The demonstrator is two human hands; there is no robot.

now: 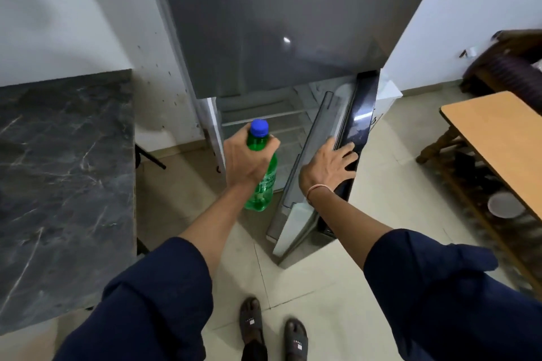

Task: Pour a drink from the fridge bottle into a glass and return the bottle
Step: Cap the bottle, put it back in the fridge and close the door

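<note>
One grey fridge [293, 23] stands with its lower door [331, 155] swung open. Right hand [330, 167] lies flat on that door's edge, fingers spread. Left hand [249, 158] clenches the green bottle [262, 182] before the fridge's open shelves.

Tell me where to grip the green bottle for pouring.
Grip the green bottle around its wider body, from the side. The left hand now wraps only the narrow neck under the blue cap, probably giving less control when tilting.
</note>
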